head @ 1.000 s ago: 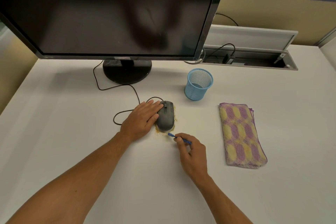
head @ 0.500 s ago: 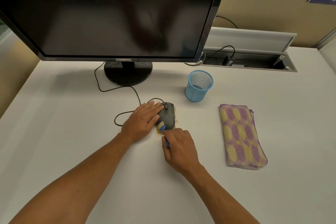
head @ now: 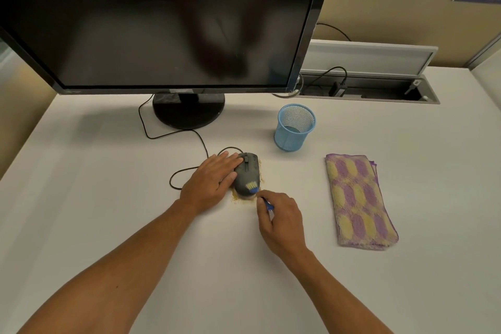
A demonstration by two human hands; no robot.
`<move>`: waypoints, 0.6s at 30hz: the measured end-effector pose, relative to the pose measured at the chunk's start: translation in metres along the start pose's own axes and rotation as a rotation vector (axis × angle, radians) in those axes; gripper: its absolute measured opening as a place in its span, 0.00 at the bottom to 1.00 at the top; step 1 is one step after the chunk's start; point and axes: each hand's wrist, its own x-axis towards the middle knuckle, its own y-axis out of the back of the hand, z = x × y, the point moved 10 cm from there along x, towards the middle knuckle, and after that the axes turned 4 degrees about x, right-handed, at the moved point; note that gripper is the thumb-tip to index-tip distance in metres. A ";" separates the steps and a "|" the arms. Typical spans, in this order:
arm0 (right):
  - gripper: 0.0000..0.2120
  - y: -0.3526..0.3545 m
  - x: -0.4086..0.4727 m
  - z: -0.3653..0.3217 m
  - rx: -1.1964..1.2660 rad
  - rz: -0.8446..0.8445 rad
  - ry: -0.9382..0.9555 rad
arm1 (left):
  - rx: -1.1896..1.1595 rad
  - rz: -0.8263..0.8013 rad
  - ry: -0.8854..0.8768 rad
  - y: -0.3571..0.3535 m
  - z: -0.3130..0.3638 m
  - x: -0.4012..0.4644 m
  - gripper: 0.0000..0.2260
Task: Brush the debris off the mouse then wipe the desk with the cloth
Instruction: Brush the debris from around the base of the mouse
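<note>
White matte desk (head: pixel 108 198): smooth, flat laminate, the largest surface in view. On it, at the back, a black flat-panel monitor (head: pixel 162 22) with glossy dark screen, on a round black base.

Purple-and-yellow folded terry cloth (head: pixel 359 202): fluffy pile, oblong, lying flat well to the right of the mouse, untouched. Wiping step not yet begun.

Light blue wire-mesh pen cup (head: pixel 295 127): cylindrical, upright, beyond and to the right of the mouse.

Left hand (head: pixel 211 183): fingers straight, laid flat against the left flank of the mouse, steadying it; not curled round it.

Right hand (head: pixel 282 222): fingers curled, pinching the handle of the brush.

Dark grey corded computer mouse (head: pixel 246 175): domed, smooth plastic shell, black scroll wheel, thin black cable looping off to the left. It sits on the desk near centre, between the two hands.

Small blue-handled brush with pale yellow bristles (head: pixel 253 188): bristle head resting on the near end of the mouse shell.

Fine tan granular debris (head: pixel 238 198): scattered on the desk along the near and right edges of the mouse. Whether any is left on the shell I cannot tell.

Risks, as judged:
- Vigorous strokes could fling the loose grains wider across the smooth desk, enlarging the area to wipe.
- Grains may lodge in the scroll-wheel slot if brushed toward it.
- Flat left-hand contact gives little hold; the mouse could slide on the slick laminate.
</note>
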 end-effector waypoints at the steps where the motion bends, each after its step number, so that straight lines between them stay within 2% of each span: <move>1: 0.15 0.003 -0.003 0.005 0.037 0.013 -0.045 | 0.000 0.002 -0.004 0.001 0.001 0.000 0.24; 7: 0.08 0.027 0.011 0.019 0.290 0.169 -0.224 | 0.003 -0.001 0.001 0.001 -0.001 0.000 0.23; 11: 0.07 0.018 0.010 0.026 0.380 0.109 -0.337 | 0.001 0.000 0.001 0.000 0.000 0.001 0.23; 18: 0.06 0.007 -0.020 0.031 0.509 0.096 -0.408 | 0.012 0.009 -0.010 0.001 0.000 0.001 0.22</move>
